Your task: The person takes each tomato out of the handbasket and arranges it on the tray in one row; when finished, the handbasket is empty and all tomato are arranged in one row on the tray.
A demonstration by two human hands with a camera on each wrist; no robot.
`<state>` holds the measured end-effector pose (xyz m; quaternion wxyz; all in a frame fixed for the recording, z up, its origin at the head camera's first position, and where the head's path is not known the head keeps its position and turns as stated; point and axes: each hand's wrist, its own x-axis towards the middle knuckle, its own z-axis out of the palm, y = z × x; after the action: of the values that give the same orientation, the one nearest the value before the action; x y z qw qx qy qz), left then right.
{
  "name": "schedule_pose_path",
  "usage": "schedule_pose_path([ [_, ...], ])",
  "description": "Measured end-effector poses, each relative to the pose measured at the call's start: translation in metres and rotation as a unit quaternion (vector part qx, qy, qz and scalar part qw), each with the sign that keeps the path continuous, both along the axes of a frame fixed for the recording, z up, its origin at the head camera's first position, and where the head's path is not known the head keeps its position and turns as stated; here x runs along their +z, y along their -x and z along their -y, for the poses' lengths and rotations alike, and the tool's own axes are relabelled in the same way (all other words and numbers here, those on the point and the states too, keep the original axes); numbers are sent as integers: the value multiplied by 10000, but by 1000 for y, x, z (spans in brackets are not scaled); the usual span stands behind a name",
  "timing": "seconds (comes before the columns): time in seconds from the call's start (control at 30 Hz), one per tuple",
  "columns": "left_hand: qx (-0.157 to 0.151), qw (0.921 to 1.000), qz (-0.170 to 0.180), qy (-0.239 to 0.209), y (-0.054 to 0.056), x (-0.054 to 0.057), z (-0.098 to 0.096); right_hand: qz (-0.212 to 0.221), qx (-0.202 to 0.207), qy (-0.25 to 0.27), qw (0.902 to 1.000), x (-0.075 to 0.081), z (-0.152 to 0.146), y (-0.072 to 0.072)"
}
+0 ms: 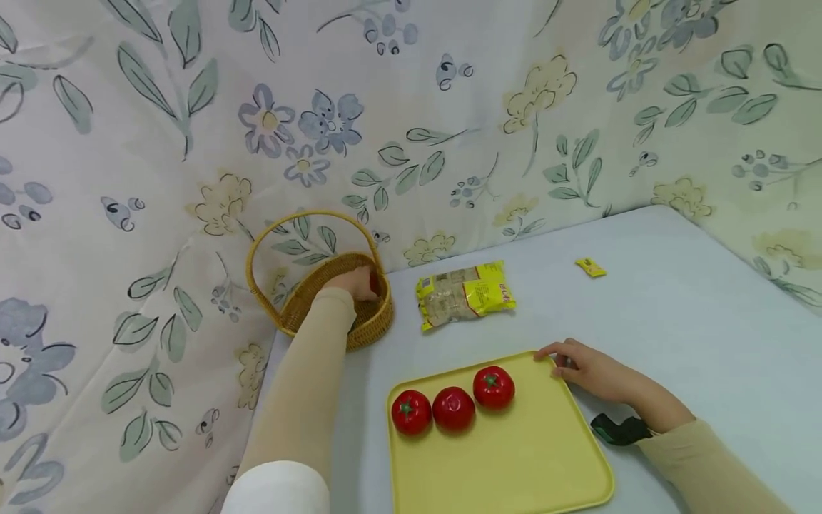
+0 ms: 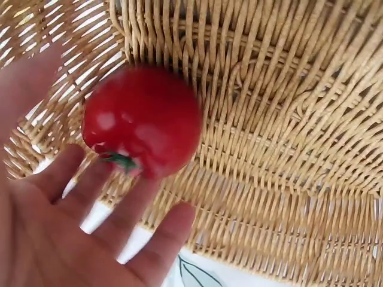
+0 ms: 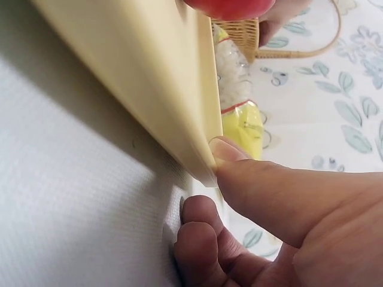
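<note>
In the head view my left hand reaches down into a wicker basket with a tall handle. A red tomato with a green stem lies against the weave there, and my left fingers extend spread, tips right at its stem side. My right hand holds the far right corner of a yellow tray, thumb at the rim and other fingers curled low beside the table. On the tray sit two tomatoes and a round red fruit between them.
Behind the tray lies a yellow and clear packet, close to the basket. A small yellow sachet is farther right on the white table. Floral cloth hangs along the back and left. A dark band circles the right wrist.
</note>
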<state>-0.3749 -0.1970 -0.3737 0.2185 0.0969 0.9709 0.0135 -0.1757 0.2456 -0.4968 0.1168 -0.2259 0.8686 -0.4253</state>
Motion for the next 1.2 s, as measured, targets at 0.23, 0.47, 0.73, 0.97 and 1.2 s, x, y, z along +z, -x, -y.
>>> schedule_pose_path([
  [0.23, 230, 9988, -27, 423, -21, 6, 9, -49, -49, -106, 9999, 4, 1, -2],
  [0.47, 63, 9996, 98, 270, -18, 17, 8, -122, -77, -122, 9998, 3, -2, -3],
  [0.73, -324, 9959, -311, -792, -53, 42, -33, -111, -154, -184, 9996, 3, -7, -2],
  [0.97, -1640, 9648, -440, -2010, -114, 33, -111, -60, -169, -195, 9996, 1, -8, 0],
  [1.2, -3057, 9430, -864, -992, -173, 0, -184, -189, -57, -136, 9997, -1, -2, 1],
])
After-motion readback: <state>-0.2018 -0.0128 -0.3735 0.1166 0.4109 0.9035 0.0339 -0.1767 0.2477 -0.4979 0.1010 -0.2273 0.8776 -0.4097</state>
